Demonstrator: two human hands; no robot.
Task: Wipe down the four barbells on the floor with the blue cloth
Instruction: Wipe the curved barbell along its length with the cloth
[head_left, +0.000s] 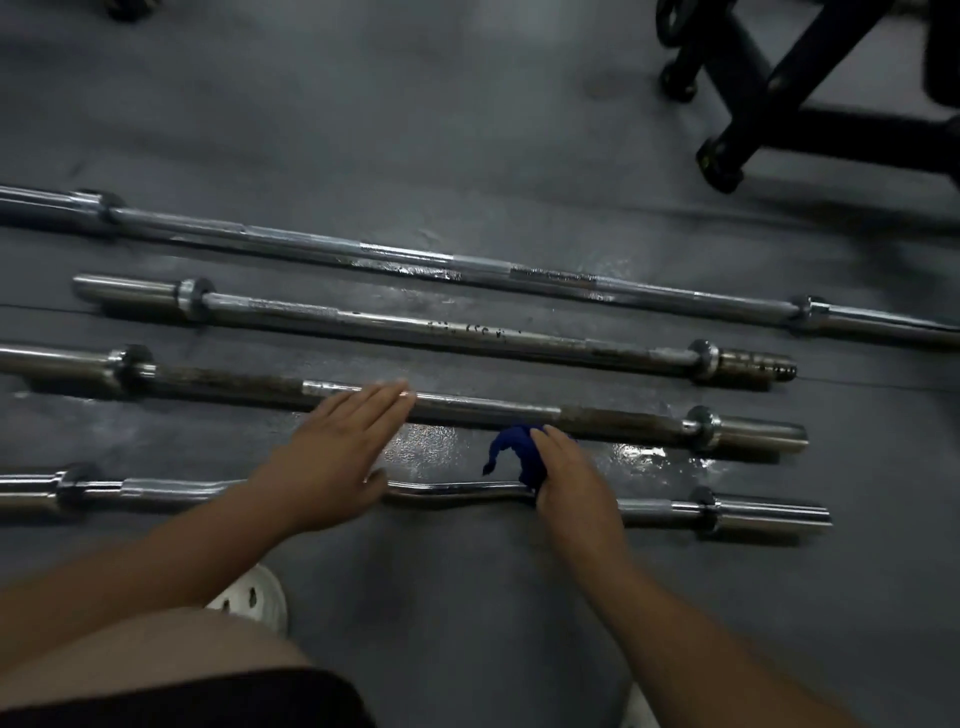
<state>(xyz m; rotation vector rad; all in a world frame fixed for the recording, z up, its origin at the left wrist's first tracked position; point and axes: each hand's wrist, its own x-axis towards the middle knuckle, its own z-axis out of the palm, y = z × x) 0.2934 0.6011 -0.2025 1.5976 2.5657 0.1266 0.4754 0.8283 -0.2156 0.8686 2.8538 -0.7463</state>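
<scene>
Four steel barbells lie roughly parallel on the grey rubber floor, running nine to three o'clock. The nearest, a curl bar with a wavy shaft, passes under both wrists. Toward nine o'clock the left hand is flat, fingers straight and together, its fingertips on the third barbell (rust-brown knurling, bright chrome middle). Toward three o'clock the right hand is clenched around the bunched blue cloth, pressed just below that same shaft. Beyond lie the short barbell and the long barbell. Wet patches glisten between the bars.
</scene>
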